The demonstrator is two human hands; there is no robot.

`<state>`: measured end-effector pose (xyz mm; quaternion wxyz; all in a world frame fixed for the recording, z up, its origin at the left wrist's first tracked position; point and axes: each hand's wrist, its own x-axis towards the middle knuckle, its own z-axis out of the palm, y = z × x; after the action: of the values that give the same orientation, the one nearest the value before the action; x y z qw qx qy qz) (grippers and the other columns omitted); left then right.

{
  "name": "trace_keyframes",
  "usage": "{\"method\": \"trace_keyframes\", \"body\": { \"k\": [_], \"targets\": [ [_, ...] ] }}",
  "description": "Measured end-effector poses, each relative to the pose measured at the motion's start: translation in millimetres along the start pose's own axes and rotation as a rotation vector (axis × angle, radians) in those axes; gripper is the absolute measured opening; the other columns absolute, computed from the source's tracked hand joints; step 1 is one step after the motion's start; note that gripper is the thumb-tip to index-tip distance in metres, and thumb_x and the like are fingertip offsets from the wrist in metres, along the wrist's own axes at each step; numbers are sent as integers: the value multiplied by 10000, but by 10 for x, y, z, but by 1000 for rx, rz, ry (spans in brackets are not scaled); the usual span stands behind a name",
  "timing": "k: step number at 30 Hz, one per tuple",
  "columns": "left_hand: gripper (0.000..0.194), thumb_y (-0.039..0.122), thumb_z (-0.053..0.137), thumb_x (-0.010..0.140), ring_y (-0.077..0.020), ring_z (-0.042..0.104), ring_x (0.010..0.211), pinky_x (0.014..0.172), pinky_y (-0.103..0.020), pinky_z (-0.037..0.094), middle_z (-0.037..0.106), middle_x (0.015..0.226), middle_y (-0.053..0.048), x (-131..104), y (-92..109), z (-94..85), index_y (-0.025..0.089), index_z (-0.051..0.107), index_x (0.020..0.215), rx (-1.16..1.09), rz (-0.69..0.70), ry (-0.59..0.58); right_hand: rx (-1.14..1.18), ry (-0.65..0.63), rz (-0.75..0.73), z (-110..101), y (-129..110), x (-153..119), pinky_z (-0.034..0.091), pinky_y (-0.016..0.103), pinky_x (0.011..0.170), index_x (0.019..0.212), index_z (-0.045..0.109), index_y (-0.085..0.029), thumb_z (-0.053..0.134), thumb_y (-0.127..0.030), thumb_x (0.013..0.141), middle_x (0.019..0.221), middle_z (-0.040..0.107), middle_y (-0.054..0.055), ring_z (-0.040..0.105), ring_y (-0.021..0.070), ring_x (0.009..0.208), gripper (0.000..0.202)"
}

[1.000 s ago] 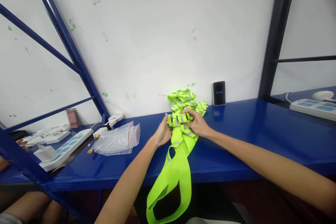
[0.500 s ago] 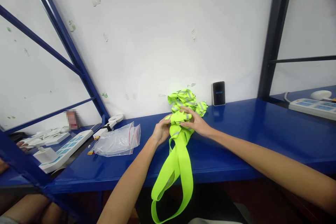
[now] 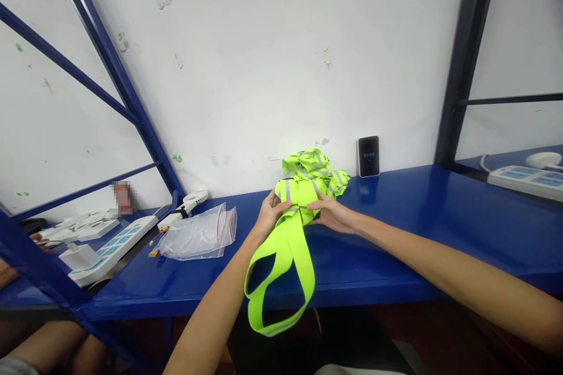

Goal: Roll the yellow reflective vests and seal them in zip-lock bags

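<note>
A neon-yellow elastic strap with grey reflective stripes (image 3: 303, 192) is bunched between my hands over the blue table. My left hand (image 3: 271, 214) grips its left side, thumb on top. On the right side, my right hand (image 3: 333, 212) is closed round the strap with its thumb in front. Long loops of the strap (image 3: 303, 263) hang toward me over the table's front edge. Behind my hands, a heap of similar striped yellow strap (image 3: 308, 161) lies against the wall. Fingers under the bundle are hidden.
Clear zip bags (image 3: 197, 234) and a small white fan (image 3: 193, 200) lie on the blue table (image 3: 396, 234) at left. A black device with a clock display (image 3: 368, 156) leans on the wall. Power strips (image 3: 116, 249) lie beyond the blue post; another person's hand shows far left.
Both hands have shifted on the strap, and a wider striped stretch now faces up between them. The hanging loops have risen and swung slightly left.
</note>
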<state>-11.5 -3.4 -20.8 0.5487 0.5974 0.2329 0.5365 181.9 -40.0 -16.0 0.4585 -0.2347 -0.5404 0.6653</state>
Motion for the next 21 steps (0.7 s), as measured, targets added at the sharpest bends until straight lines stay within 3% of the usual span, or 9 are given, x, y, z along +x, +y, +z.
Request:
{"method": "trace_keyframes", "body": {
  "k": [5,8,12,16,18,21],
  "targets": [
    [765,275,763,720,-290,544,1209,969,-392,472,549,1349,-103,-91,14,19,257,406,1396,186,5,-83,-14,156,2,-61,31,38,536,439,915,1045,595,-245,715,-320,788,1138,695,56,669,217,1011,292],
    [808,298,743,751,-296,554,1196,931,-394,496,529,1369,-104,-135,3,46,305,329,1445,183,-54,-103,-53,166,-47,-97,58,66,557,431,874,1016,612,-241,736,-301,768,1069,718,54,684,223,959,283],
    [861,331,732,761,-257,686,907,780,-390,541,625,1233,-114,-88,-63,26,308,246,1471,62,-251,-88,-115,128,-141,-83,56,75,587,417,795,1058,619,-244,741,-339,758,1029,723,55,689,242,934,338],
    [724,430,677,763,-248,694,675,670,-398,543,709,1016,-124,-24,-91,21,193,411,1392,-107,-483,-140,-309,189,-283,-81,29,79,597,430,757,1213,570,-250,757,-341,726,1175,663,74,671,272,967,530],
    [634,450,668,757,-271,700,737,733,-410,545,722,966,-132,-22,-64,53,131,530,1288,-164,-469,-108,-478,193,-398,-104,4,76,556,453,878,1292,540,-273,722,-290,755,1309,589,68,619,287,1099,568],
    [599,516,645,768,-310,689,909,856,-438,524,716,1023,-142,-46,7,115,119,595,1213,-222,-397,-99,-731,132,-597,-150,-24,68,383,488,1083,1311,555,-297,615,-151,800,1357,562,36,500,275,1273,535]
  ]
}}
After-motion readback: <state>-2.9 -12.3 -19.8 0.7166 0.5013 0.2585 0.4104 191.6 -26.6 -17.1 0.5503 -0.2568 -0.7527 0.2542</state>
